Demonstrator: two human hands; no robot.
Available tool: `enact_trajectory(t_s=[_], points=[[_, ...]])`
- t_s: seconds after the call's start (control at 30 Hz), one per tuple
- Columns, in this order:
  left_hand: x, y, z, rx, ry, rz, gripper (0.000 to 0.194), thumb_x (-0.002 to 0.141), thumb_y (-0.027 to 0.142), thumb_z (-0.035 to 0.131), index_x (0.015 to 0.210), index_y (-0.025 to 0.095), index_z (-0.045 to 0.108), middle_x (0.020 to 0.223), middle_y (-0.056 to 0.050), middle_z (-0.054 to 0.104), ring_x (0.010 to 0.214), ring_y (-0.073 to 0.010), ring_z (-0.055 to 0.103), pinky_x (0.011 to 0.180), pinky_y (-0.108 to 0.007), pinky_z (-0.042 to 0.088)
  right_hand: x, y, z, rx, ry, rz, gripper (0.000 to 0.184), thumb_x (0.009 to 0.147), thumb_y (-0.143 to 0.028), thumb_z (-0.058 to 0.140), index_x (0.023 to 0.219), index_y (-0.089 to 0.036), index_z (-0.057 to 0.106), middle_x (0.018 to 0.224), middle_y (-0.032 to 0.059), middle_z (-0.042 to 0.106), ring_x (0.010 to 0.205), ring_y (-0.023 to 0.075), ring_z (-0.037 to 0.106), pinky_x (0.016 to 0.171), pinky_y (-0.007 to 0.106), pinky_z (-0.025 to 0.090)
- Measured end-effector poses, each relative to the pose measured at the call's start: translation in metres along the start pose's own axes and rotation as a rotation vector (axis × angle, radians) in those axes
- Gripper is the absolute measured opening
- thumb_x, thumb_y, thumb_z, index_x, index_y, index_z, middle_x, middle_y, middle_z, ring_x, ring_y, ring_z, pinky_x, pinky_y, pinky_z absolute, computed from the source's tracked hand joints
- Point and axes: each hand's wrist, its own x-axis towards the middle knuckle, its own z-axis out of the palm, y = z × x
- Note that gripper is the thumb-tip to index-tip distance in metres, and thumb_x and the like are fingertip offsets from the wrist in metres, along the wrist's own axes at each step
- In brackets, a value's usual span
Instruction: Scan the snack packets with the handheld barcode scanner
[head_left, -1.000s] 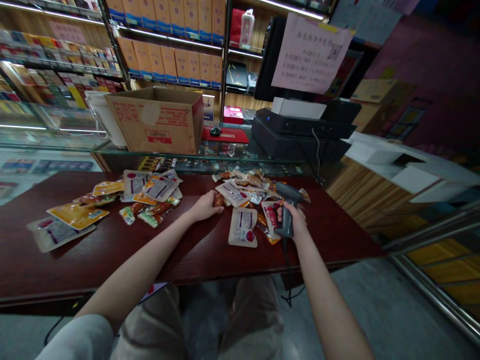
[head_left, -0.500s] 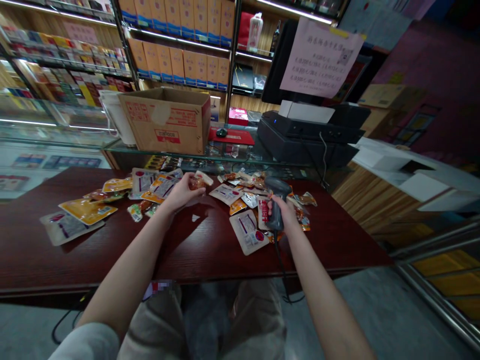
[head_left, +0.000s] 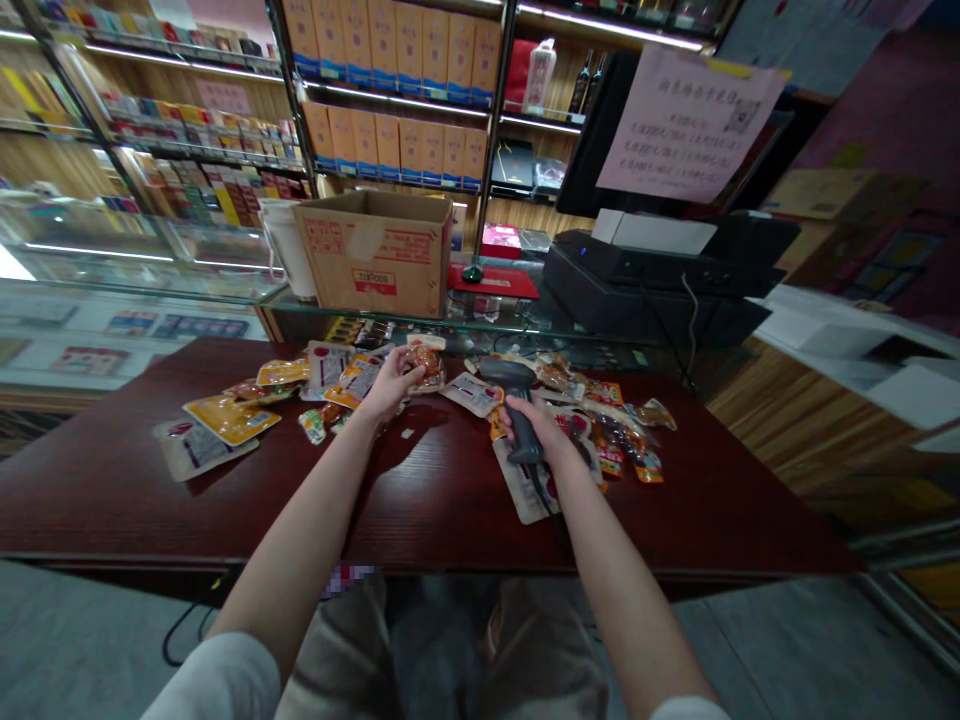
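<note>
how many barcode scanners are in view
1: the handheld barcode scanner, in the person's right hand, over the right-hand pile of snack packets. Any under packets would be hidden.

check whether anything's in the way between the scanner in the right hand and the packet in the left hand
Nothing visible stands between them. The left hand holds the brown packet, and the right hand holds the scanner across an open gap. A pale pouch lies on the table near that gap, apparently below it.

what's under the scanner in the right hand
Below the scanner, a pale pouch shows on the table, with more packets around it. The scanner and the right hand cover part of these, so what lies directly underneath cannot be seen.
</note>
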Motion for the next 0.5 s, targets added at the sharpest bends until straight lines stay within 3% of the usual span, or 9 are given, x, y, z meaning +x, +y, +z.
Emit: enact_trajectory(t_s=[0.13, 0.37, 0.5], points=[[0.002, 0.0, -0.002, -0.009, 0.032, -0.022, 0.069, 0.062, 0.037, 0.084, 0.119, 0.026, 0.046, 0.112, -0.003, 0.065, 0.079, -0.0144, 0.066, 0.058, -0.022, 0.052, -0.007, 0.004, -0.006, -0.03, -0.033, 0.001, 0.035, 0.071, -0.046, 0.072, 0.082, -0.019, 0.053, 0.054, -0.0054, 0.055, 0.037, 0.0087, 0.047, 0.036, 0.02, 0.035], [-0.001, 0.001, 0.001, 0.056, -0.014, -0.049, 0.077, 0.065, 0.045, 0.08, 0.126, 0.026, 0.038, 0.11, -0.005, 0.068, 0.086, -0.018, 0.068, 0.066, -0.028, 0.055, -0.014, 0.008, -0.004, -0.103, -0.065, 0.066, 0.033, 0.071, -0.043, 0.073, 0.084, -0.017, 0.057, 0.052, -0.0061, 0.053, 0.036, 0.0078, 0.045, 0.038, 0.02, 0.034], [-0.001, -0.003, 0.005, 0.066, -0.024, -0.042, 0.074, 0.068, 0.04, 0.078, 0.127, 0.025, 0.037, 0.113, -0.006, 0.067, 0.089, -0.0184, 0.068, 0.069, -0.03, 0.057, -0.013, 0.009, -0.003, -0.093, -0.066, 0.05, 0.031, 0.071, -0.041, 0.074, 0.075, -0.018, 0.053, 0.051, -0.0061, 0.052, 0.035, 0.0076, 0.045, 0.038, 0.02, 0.034]])
